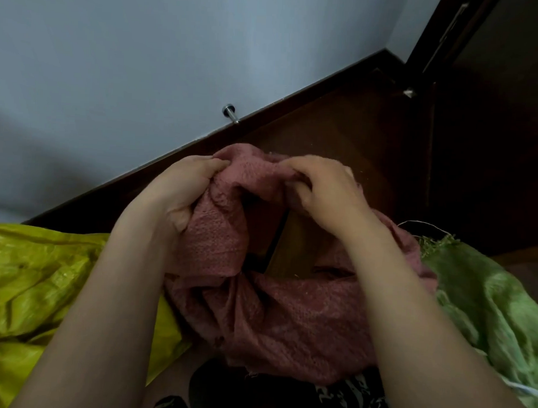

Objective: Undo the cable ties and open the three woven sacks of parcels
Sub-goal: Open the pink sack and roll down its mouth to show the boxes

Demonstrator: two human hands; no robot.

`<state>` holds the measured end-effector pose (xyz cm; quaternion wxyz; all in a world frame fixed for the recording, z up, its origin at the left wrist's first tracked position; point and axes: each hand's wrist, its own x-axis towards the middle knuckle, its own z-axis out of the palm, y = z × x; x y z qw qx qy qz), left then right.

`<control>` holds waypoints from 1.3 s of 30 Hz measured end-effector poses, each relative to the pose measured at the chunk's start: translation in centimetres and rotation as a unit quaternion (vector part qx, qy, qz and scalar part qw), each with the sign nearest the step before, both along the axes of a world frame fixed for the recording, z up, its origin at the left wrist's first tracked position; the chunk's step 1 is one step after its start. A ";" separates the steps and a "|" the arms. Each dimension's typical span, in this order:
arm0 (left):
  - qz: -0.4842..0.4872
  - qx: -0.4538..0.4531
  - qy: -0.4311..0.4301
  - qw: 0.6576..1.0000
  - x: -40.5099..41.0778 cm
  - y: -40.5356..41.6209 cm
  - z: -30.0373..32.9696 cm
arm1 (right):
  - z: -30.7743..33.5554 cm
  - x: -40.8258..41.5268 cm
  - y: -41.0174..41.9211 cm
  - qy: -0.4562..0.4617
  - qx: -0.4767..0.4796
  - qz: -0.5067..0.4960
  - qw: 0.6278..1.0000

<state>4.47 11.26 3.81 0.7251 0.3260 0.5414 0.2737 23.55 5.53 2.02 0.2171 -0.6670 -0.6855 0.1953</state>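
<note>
A pink woven sack lies in the middle, its mouth pulled apart. Inside the gap shows a brown parcel. My left hand grips the left side of the sack's rim, and my right hand grips the far right side of the rim. A yellow woven sack lies to the left, a green woven sack to the right with frayed threads at its top. No cable tie is visible.
A dark wooden floor runs behind the sacks to a dark skirting board and a pale wall. A metal door stopper sticks out of the wall. A dark door frame stands at the far right.
</note>
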 end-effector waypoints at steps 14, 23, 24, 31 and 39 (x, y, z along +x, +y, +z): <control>-0.118 0.358 0.495 0.783 -2.8 0.4 -2.0 | -1.6 3.9 1.1 0.269 -0.028 -0.278 0.921; 0.031 0.091 0.154 0.983 -1.7 -0.7 -1.5 | -1.7 4.1 1.5 0.529 -0.135 -0.421 0.724; 0.018 0.069 0.128 0.989 -1.5 -0.8 -1.1 | -1.8 4.3 1.7 0.542 -0.133 -0.434 0.707; -0.165 0.065 0.179 0.968 -1.7 -1.4 -1.1 | -1.5 4.0 1.8 0.569 -0.097 -0.461 0.674; -0.059 0.062 0.128 0.988 -0.6 -0.6 -1.0 | 0.6 0.0 0.5 -0.020 0.067 -0.053 0.996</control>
